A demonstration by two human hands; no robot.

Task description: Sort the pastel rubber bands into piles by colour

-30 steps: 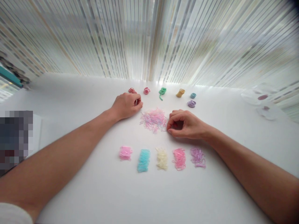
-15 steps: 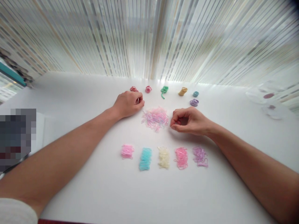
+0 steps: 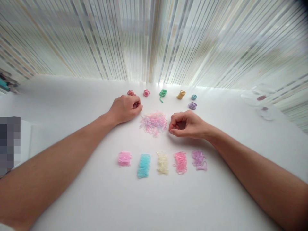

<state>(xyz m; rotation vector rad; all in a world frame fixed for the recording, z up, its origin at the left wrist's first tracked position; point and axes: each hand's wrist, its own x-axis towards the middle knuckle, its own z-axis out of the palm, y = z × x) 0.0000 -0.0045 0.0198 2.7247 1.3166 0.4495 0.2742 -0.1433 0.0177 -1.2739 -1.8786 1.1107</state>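
Head view: the left hand (image 3: 124, 109) sits just left of the pastel strand pile (image 3: 154, 123), fingers curled; whether their tips pinch anything, I cannot tell. The pile lies on the white table (image 3: 108, 199). Just right of it, the right hand (image 3: 192, 123) has thumb and fingertips together, any held strand indiscernible.

Before you stands a white table (image 3: 154, 202). Behind it, daylight comes softly through a striped curtain (image 3: 101, 41).

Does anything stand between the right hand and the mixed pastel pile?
Nothing visible does: only a narrow strip of white tabletop shows between the right hand and the pastel pile.
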